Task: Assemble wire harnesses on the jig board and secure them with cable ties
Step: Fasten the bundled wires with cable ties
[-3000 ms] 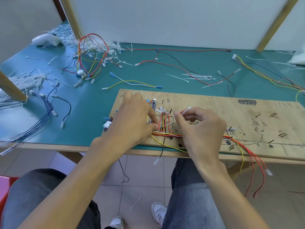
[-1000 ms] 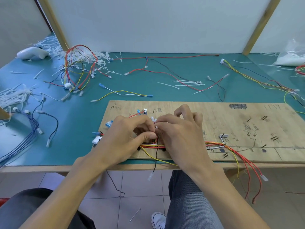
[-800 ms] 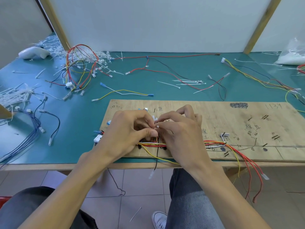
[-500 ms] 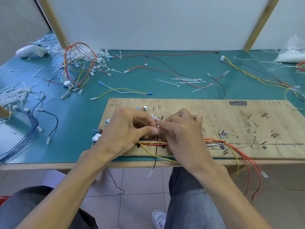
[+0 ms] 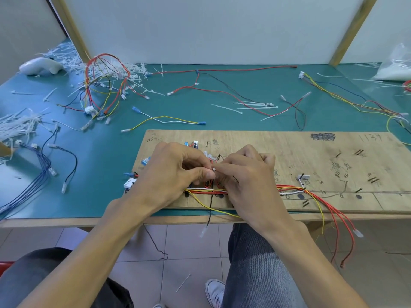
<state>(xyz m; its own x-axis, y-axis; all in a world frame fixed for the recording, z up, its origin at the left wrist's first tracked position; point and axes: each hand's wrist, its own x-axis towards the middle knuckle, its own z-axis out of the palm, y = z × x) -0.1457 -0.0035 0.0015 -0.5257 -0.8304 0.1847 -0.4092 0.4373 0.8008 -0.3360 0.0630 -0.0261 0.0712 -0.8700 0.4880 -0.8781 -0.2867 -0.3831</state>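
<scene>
Low in the middle of the frame, the jig board (image 5: 289, 156), a plywood sheet with pen marks and pegs, lies flat on the green bench (image 5: 178, 103) along its near edge. The wire harness (image 5: 206, 191), a run of red, yellow and white wires, stretches across the board's near side, and several of its ends hang over the bench edge at lower right. Both hands meet over the left part of the board, above that run. The left hand (image 5: 173, 174) and the right hand (image 5: 246, 181) have curled fingers, their tips touching, and together they pinch the small white end of a cable tie (image 5: 214, 169). A heap of loose ties (image 5: 133, 72) lies at upper left beside a tangled wire bundle (image 5: 104, 85). Blue wires (image 5: 37, 174) trail along the left edge.
</scene>
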